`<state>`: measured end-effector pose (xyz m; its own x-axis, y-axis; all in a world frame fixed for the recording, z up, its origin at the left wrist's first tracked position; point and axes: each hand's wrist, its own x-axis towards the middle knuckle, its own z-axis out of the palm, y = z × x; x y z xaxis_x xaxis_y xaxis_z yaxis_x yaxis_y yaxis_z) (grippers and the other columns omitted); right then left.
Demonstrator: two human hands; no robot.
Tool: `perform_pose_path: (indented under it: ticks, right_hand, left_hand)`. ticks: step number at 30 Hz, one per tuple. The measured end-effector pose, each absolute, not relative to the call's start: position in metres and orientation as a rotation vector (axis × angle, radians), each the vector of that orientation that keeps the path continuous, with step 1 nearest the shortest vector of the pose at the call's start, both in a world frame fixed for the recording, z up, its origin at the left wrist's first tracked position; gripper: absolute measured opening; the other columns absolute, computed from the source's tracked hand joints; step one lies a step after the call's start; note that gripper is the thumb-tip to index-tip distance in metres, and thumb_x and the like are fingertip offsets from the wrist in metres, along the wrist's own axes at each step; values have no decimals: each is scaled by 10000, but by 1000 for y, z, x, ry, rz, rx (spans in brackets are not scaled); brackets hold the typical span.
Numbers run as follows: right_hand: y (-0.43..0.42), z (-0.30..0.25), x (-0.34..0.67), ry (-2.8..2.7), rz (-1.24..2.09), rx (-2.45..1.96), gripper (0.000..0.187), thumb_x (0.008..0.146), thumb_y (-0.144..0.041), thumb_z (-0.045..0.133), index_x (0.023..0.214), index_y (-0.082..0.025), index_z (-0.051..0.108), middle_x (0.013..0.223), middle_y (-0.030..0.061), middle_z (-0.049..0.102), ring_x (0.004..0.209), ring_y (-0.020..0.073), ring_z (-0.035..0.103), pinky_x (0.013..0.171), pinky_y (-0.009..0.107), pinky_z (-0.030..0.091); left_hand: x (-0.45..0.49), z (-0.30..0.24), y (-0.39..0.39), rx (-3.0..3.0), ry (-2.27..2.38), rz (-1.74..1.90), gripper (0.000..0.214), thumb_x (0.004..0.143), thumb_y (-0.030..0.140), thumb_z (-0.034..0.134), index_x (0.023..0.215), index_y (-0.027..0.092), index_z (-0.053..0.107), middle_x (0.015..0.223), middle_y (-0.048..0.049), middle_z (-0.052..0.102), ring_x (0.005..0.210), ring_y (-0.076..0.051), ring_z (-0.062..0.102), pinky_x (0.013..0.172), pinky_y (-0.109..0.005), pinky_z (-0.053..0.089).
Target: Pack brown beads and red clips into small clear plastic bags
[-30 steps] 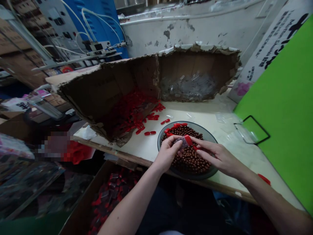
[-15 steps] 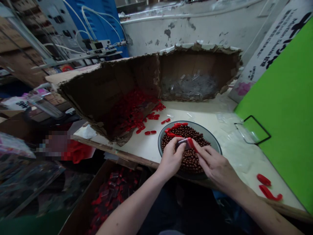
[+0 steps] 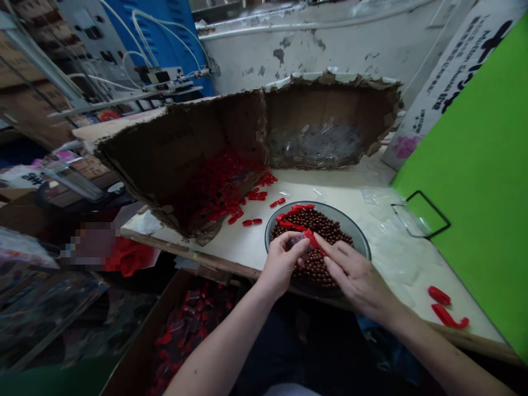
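Over a grey bowl (image 3: 363,236) of shiny brown balls, my left hand (image 3: 281,263) pinches a small clear plastic container (image 3: 296,238). What it contains is hard to make out. My right hand (image 3: 350,270) is closed at the container's other end, its fingers on a red plastic cap (image 3: 311,240). The cap sits against the container's end, and a red part of it runs down under my right fingers. Several other red plastic pieces (image 3: 289,224) lie on the balls at the bowl's far left side.
A cut-open cardboard box (image 3: 136,148) holds red caps (image 3: 223,181); another cardboard box (image 3: 330,99) holds clear plastic containers (image 3: 325,140). Two red pieces (image 3: 447,316) lie near a green panel (image 3: 474,192). Below left, a carton contains red-capped containers (image 3: 193,319).
Both hands have shifted slightly left with the container and cap, and the container's tilt has changed a little. My right fingers have moved along the cap. The whole view has shifted slightly.
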<state>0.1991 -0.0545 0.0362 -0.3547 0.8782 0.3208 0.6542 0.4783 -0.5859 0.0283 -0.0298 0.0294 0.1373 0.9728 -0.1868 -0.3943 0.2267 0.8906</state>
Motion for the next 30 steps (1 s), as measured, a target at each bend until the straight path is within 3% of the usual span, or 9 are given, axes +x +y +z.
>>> perform_pose_path:
  ticks: [3,6,13,22,27,30]
  right_hand:
    - [-42,49,205,-1970,707,-1238,389,952,-360,427,1299,-296,592,1042,53,652,969,207,617,880,351,491]
    - [-25,54,202,-1810,880,-1209,381,942,-428,429,1230,-290,638,1206,46,636,1089,233,577,999,401,419]
    - [-4,48,175,-1447,1618,-1061,511,941,-540,355,1228,-231,642,985,69,658,890,184,598,844,338,486]
    - [-14,50,168,-1453,1182,-1061,473,956,-493,336,1138,-219,676,774,29,588,759,172,563,770,308,463]
    - [-15,51,161,-1320,1180,-1056,457,950,-478,352,1080,-205,694,711,15,570,683,149,546,710,289,465]
    - [-6,51,178,-1194,1217,-1088,549,939,-544,286,1084,-191,681,714,27,576,660,153,557,688,299,491]
  left_hand:
    - [25,32,-28,746,856,1095,366,644,378,797,855,128,633,672,2,611,509,-58,512,475,-180,365]
    - [25,32,-31,768,832,990,391,626,393,806,847,121,632,632,-4,619,476,-68,523,444,-183,364]
    - [32,29,-45,942,760,777,352,706,421,740,852,127,614,614,-13,638,368,-44,442,347,-168,295]
    - [33,38,-59,912,746,727,291,764,400,690,849,136,600,647,-10,623,392,-23,421,380,-156,230]
    - [33,31,-56,936,724,723,254,784,371,675,856,136,610,666,-16,624,411,-28,430,384,-164,231]
    - [27,31,-51,934,739,770,251,776,365,689,859,139,616,677,-16,634,429,-31,434,398,-164,280]
